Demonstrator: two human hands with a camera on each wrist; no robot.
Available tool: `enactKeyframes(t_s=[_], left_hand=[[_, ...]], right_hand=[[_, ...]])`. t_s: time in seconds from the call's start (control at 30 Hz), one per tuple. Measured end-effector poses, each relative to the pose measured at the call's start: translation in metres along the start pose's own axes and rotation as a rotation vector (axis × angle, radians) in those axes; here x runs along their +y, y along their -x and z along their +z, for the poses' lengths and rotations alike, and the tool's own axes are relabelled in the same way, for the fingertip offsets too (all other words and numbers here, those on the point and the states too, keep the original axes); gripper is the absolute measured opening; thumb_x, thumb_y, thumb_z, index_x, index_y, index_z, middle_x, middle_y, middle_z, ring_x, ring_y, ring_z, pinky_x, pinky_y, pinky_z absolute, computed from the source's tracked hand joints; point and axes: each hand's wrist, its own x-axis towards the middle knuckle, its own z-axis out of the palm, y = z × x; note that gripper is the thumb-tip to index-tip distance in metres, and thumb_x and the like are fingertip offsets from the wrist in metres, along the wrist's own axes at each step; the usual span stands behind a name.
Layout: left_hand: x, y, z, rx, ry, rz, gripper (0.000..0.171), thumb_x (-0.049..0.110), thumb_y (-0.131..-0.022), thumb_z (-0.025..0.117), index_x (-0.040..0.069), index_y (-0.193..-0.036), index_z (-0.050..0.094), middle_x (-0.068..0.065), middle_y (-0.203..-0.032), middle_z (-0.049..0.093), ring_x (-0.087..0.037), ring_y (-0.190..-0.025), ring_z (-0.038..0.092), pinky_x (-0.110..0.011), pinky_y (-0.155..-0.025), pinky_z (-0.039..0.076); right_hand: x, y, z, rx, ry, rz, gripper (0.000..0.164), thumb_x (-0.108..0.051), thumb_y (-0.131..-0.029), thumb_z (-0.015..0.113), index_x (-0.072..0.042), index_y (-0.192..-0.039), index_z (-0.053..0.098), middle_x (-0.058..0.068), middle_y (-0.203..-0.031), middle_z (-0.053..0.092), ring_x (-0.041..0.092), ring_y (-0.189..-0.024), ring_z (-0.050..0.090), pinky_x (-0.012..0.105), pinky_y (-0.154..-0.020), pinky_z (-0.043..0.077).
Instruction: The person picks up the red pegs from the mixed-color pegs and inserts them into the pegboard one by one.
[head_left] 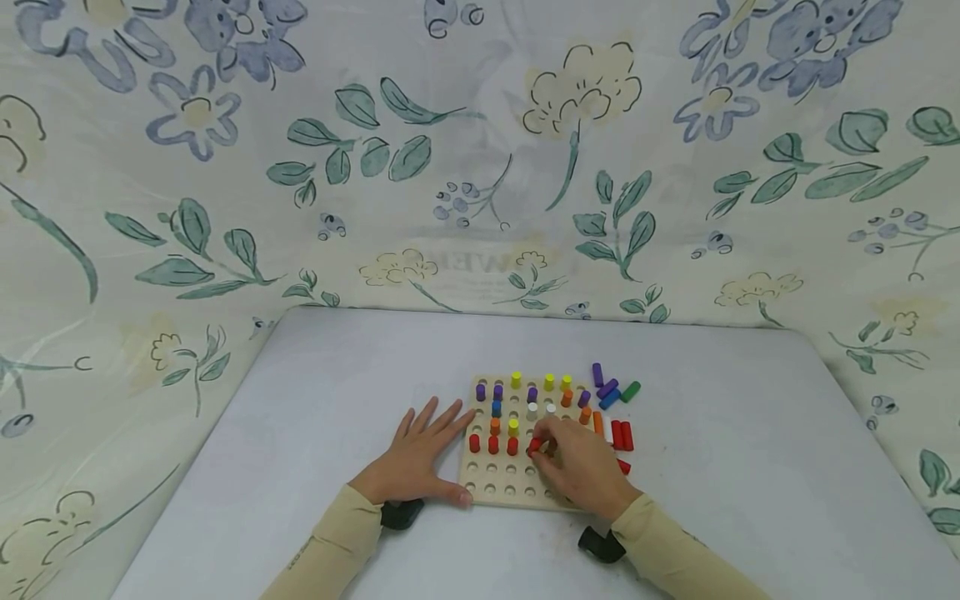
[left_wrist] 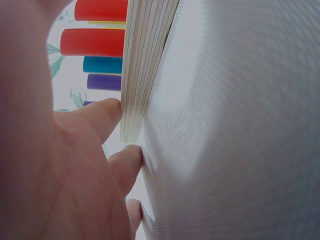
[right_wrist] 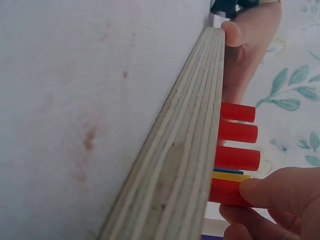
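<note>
A wooden pegboard (head_left: 480, 492) with rows of round holes lies on the table, holding upright pegs in several colours. My right hand (head_left: 587, 467) pinches a red peg (right_wrist: 227, 192) between thumb and fingers; its lower end meets the board's top face. To its left, three red pegs (head_left: 492, 445) stand in the same row. My left hand (head_left: 416, 454) spreads along the board's left side, fingers straight, thumb at the near left corner. In the left wrist view, one fingertip (left_wrist: 114, 106) touches the board's edge. Part of the board is hidden under my right hand.
Loose purple pegs (head_left: 597, 375), a blue one (head_left: 610, 400) and a green one (head_left: 631, 391) lie beyond the board's far right corner. Loose red pegs (head_left: 622, 435) lie at its right side, one partly behind my right hand. A floral cloth (head_left: 495, 167) hangs behind the white table (head_left: 337, 358).
</note>
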Motion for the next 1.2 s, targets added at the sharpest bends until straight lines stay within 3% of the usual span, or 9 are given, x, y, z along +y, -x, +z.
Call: enactKeyframes(t_s=[1.2], left_hand=[[0.0001, -0.0013, 0.0001, -0.005, -0.018, -0.009, 0.117, 0.070, -0.067, 0.080, 0.022, -0.161, 0.028, -0.008, -0.168, 0.016, -0.039, -0.153, -0.004, -0.064, -0.119, -0.004]], right_hand=[[0.0020, -0.0035, 0.0038, -0.006, 0.011, -0.041, 0.025, -0.018, -0.088, 0.079, -0.013, -0.109, 0.067, -0.008, -0.084, 0.063, 0.007, -0.073, 0.053, 0.019, -0.061, 0.049]])
